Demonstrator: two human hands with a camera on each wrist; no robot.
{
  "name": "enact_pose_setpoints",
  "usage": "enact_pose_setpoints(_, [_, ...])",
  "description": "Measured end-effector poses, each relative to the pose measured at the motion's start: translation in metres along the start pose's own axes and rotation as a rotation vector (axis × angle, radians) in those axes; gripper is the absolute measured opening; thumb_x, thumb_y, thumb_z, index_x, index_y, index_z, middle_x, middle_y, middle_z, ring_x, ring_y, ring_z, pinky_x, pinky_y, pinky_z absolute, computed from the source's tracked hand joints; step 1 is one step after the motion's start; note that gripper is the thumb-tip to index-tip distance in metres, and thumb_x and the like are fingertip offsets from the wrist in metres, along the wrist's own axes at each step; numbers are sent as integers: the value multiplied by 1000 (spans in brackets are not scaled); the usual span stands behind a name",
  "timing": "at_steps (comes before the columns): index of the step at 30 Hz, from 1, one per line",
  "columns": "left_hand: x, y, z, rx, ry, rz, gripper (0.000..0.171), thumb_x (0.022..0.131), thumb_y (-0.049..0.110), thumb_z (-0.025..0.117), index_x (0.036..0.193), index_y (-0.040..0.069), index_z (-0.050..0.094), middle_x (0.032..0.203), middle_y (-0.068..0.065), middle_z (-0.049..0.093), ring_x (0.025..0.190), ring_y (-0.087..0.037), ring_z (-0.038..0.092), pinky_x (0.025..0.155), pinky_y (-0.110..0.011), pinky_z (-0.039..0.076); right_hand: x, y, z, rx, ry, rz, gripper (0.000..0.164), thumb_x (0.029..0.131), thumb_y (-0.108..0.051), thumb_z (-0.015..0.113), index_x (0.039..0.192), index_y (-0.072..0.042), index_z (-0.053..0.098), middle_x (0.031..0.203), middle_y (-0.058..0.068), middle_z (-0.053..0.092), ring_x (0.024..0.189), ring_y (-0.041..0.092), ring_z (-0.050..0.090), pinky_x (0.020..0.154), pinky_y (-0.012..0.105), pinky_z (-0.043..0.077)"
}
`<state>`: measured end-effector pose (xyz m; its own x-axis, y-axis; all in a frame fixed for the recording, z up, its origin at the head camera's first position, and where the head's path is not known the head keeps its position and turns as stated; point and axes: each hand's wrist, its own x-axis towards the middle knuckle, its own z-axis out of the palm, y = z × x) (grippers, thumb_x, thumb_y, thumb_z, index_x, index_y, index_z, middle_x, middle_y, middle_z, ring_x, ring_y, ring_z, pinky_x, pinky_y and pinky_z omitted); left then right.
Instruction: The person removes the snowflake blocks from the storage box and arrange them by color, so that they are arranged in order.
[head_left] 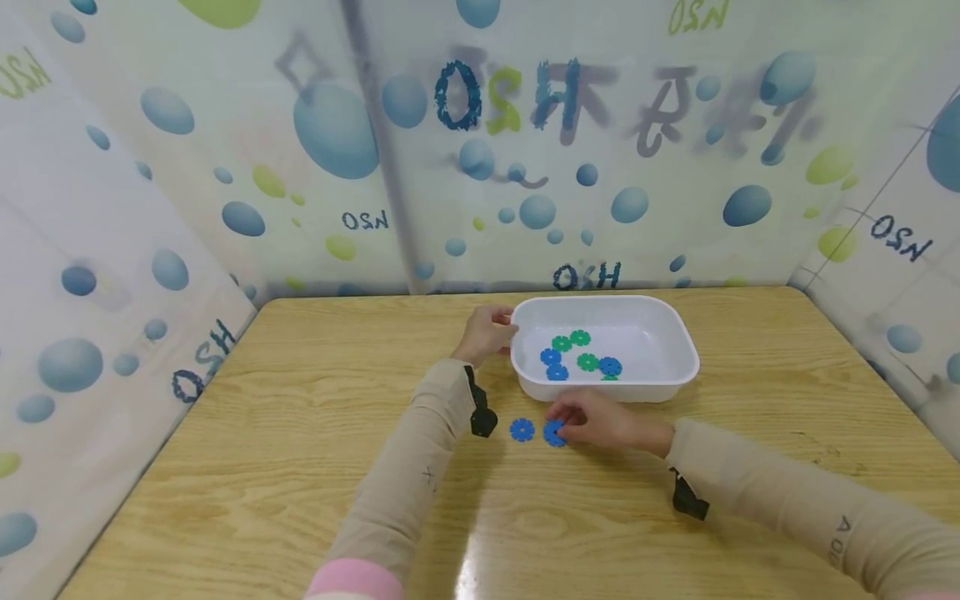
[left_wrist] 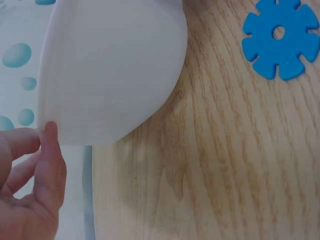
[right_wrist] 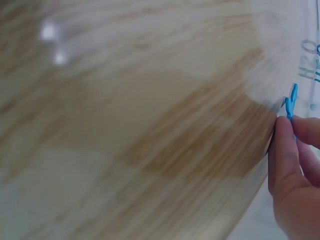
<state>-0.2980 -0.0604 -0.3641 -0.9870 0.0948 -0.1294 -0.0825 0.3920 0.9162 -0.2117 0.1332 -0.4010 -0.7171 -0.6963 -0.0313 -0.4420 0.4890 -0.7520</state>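
Observation:
My left hand point(head_left: 484, 335) pinches the left end of a white plastic basin point(head_left: 648, 392) at its rim. In the left wrist view the thumb and fingers meet at the basin's edge. My right hand point(head_left: 600, 420) is just in front of the basin and pinches a blue snowflake disc point(head_left: 552, 435), a flat notched building piece; the right wrist view shows the disc edge-on between thumb and fingers. Another blue snowflake disc point(head_left: 514, 432) lies flat on the table, left of the held one.
Inside the basin are several discs, green point(head_left: 561, 343) and blue point(head_left: 550, 356), gathered toward its left and front. The basin stands on a wood-grain table point(head_left: 300, 433) near its back edge. Printed curtains point(head_left: 487, 192) close in the back and sides.

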Motion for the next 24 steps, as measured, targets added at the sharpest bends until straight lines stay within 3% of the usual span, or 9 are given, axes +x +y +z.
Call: enact_pose_setpoints(24, [0, 1, 1, -18, 2, 1, 34, 84, 1, 57, 118, 0, 53, 104, -15, 51, 87, -23, 54, 58, -29, 55, -1, -1, 8, -87, 81, -31, 21, 78, 0, 63, 99, 0, 60, 92, 3, 60, 81, 12, 55, 72, 22, 49])
